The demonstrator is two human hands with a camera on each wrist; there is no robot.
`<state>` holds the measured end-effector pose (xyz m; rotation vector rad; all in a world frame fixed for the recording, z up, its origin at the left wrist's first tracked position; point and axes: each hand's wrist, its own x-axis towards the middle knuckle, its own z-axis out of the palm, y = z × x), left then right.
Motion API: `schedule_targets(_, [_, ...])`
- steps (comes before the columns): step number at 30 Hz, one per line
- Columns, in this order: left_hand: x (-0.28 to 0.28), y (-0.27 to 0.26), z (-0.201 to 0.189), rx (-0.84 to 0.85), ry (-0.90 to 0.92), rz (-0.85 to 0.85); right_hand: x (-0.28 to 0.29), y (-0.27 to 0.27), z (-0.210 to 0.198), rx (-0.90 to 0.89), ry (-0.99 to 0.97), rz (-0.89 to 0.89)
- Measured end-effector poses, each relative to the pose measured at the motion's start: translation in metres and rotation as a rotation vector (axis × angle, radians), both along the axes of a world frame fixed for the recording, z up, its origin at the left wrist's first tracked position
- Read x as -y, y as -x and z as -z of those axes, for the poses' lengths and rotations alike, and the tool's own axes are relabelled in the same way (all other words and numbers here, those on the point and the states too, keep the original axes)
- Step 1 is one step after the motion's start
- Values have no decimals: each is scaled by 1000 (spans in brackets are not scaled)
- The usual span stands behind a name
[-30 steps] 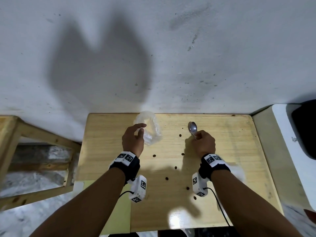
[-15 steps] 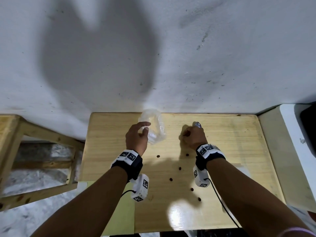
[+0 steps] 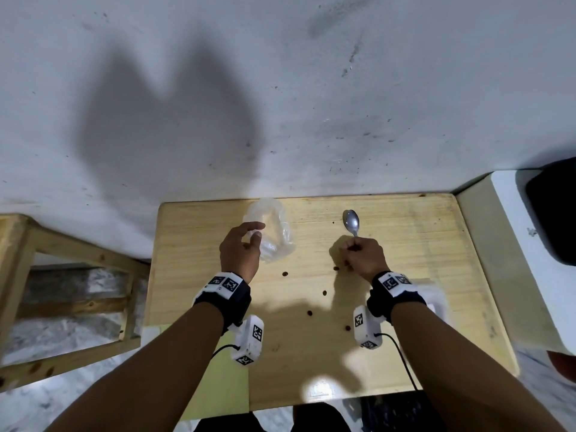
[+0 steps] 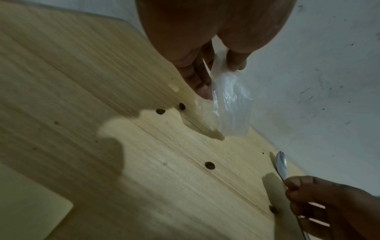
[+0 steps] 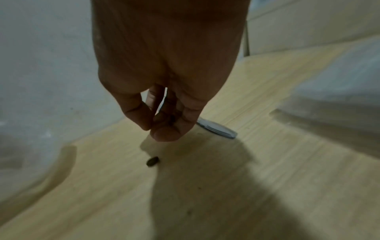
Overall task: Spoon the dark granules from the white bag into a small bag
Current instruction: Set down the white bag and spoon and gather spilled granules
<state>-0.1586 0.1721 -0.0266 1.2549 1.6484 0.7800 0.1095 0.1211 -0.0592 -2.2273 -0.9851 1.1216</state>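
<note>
Head view: left hand (image 3: 240,252) at about 10 o'clock on the wooden table (image 3: 405,275), thumb and fingers pinching the rim of the small clear bag (image 3: 277,235), mouth held slack and part open. From the left wrist, same pinch confirmed, bag (image 4: 230,104) hanging limp with its bottom corner touching the wood; no granules visible inside. Right hand (image 3: 363,257) at about 1 o'clock, fingers curled round the handle of the spoon (image 3: 351,221), bowl pointing toward 12 and looking empty (shiny, nothing dark in it). From the right wrist, fingertips (image 5: 164,129) bunched together; something dark perhaps pinched there too, too blurred to tell. Loose dark granules (image 3: 309,313) scattered across the middle of the table, one (image 5: 152,161) lying just below the right fingers. White bag (image 3: 434,294) only glimpsed at 4 o'clock, mostly hidden behind the right wrist.

Likely trouble from here: thin bag mouth collapsing under so light a pinch, so a loaded spoon would tip its contents onto the wood instead. Also a risk of more spill on the carry from 4 o'clock to 10, a long way across for a shallow spoon. Stray granules under the wrist could be knocked off the edge.
</note>
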Motion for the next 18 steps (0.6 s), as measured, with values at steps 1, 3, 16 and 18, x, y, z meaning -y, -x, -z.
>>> schedule_targets(1, [1,2,0,1,-6,-8,5,1,-1,48,10,-56])
schedule_targets(3, [4,6,-1,-5,-6,-28,10,4,0,99,17,-116])
schedule_targets(16, [17,32,1,-19,-29,-76,37,38,-1,131,-20,-451])
schedule_targets(18, [19,33,1,-10,-23,-82,44,43,-1,18,-39,-474])
